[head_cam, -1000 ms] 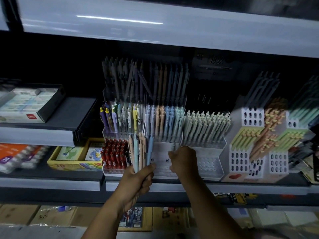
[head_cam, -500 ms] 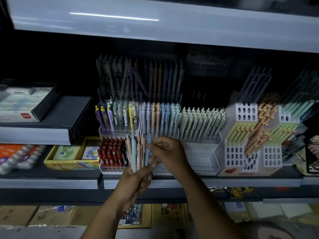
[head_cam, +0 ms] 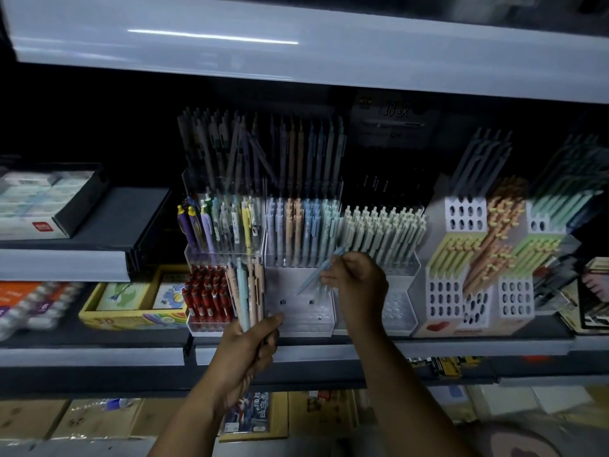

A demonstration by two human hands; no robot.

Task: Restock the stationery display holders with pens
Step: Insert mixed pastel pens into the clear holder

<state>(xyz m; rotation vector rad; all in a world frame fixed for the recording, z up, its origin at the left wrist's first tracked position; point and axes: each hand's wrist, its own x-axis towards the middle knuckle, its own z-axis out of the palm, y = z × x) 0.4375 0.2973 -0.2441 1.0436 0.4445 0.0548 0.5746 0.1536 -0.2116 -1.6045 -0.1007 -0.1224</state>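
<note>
Head view: the left hand (head_cam: 247, 344) is up, fingers wrapped round a bundle of pens (head_cam: 245, 291), held upright just in front of the red pens (head_cam: 207, 298). The right hand (head_cam: 357, 285) reaches in, wrist bent, pinching one blue pen (head_cam: 318, 275), slanted tip-down over the clear holder (head_cam: 296, 321) on the shelf (head_cam: 461, 344).

Body in view: left hand (head_cam: 245, 344) and right hand (head_cam: 357, 285), both bare. Left forearm (head_cam: 197, 407) and right forearm (head_cam: 398, 390) are bare too, uncovered right down to the near frame edge. Knuckles and finger outlines read ok. Nails and finer detail are lost in the dim light. Near right corner: rounded pinkish patch (head_cam: 527, 440) with a darker mark on it, blurred. Can't tell if it's clothing.
</note>
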